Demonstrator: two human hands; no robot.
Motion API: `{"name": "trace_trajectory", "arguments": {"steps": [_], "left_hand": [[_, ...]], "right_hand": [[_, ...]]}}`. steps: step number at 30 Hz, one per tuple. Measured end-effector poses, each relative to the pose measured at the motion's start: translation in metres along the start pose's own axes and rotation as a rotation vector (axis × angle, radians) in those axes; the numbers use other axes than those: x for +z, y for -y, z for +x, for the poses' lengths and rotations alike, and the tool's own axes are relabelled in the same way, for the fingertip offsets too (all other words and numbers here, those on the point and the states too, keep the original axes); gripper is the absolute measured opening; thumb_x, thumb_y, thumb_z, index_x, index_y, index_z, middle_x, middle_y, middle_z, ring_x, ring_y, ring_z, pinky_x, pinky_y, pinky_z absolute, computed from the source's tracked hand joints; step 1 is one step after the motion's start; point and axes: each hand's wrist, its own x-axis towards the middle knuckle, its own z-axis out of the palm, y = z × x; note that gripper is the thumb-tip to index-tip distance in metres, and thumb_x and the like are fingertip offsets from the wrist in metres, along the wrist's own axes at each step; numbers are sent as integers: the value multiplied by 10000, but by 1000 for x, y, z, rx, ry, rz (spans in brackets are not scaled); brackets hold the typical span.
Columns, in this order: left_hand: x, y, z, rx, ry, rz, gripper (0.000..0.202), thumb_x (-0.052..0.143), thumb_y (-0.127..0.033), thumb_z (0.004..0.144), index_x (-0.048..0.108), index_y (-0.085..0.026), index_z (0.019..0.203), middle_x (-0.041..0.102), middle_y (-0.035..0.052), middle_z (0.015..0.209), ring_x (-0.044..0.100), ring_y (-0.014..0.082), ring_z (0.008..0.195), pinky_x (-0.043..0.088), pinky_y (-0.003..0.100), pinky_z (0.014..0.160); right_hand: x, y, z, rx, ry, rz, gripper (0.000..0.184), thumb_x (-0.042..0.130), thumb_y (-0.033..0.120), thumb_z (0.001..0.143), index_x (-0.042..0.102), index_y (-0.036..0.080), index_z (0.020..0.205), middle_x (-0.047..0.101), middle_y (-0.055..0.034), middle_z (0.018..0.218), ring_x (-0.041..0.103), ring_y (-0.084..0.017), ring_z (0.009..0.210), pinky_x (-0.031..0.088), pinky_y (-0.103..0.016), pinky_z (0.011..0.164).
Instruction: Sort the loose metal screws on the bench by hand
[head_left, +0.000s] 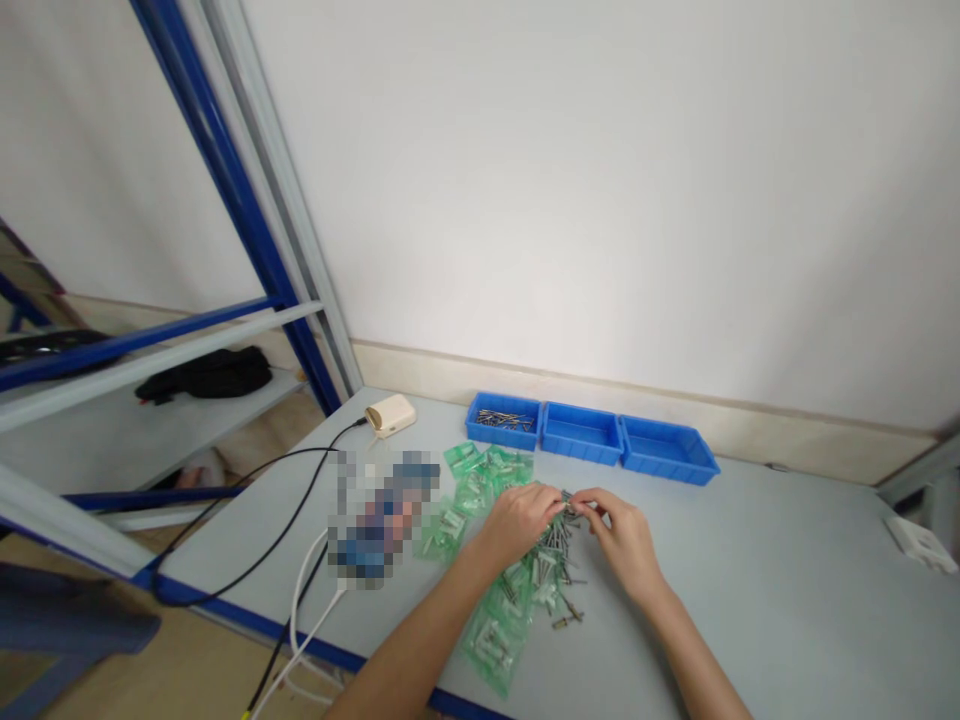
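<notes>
My left hand (521, 517) and my right hand (621, 535) meet fingertip to fingertip over a loose pile of grey metal screws (556, 540). Both are closed in a pinch. A small brassy bit shows between the fingertips, too small to name. Green clear plastic bags (496, 640) with pale plugs and screws inside lie under and left of my left hand. A few brassy-looking screws (568, 615) lie loose on the table below the pile. Behind my hands, the left blue bin (504, 436) holds several long thin screws.
A middle blue bin (581, 450) and a right blue bin (667, 468) stand in line along the wall. To the left are a blurred-out phone-like object (386, 520), a cream box (391, 414) and black and white cables. A blue-grey rack frame (289, 330) borders the grey table (787, 590).
</notes>
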Motion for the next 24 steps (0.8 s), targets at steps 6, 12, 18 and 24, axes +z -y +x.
{"name": "trace_trajectory", "arguments": {"steps": [6,12,18,24], "left_hand": [[2,-1,0,-14,28,59,288,320,-251,986,521,-183,791,628,19,736,604,156,703,423,282,630],[7,-2,-2,37,19,34,222,357,-285,983,527,-180,888,650,9,782,620,152,719,424,274,630],[9,2,-2,60,-16,57,322,289,-251,994,509,-176,772,616,3,679,601,140,640,404,261,586],[9,1,-4,22,-7,-4,149,401,-267,972,513,-169,972,643,1,773,625,123,711,448,241,642]], "right_hand": [[-1,-1,1,17,26,51,254,548,440,840,653,227,933,702,-23,831,597,-182,636,467,-305,665],[-4,0,0,28,40,10,355,447,491,883,662,223,795,684,-26,691,596,-183,587,448,-305,633],[-4,1,-1,36,73,43,364,462,521,872,638,217,969,706,-33,812,612,-171,614,438,-277,620],[-6,2,-1,47,115,25,341,458,490,887,638,212,807,627,4,596,585,-162,554,403,-266,607]]}}
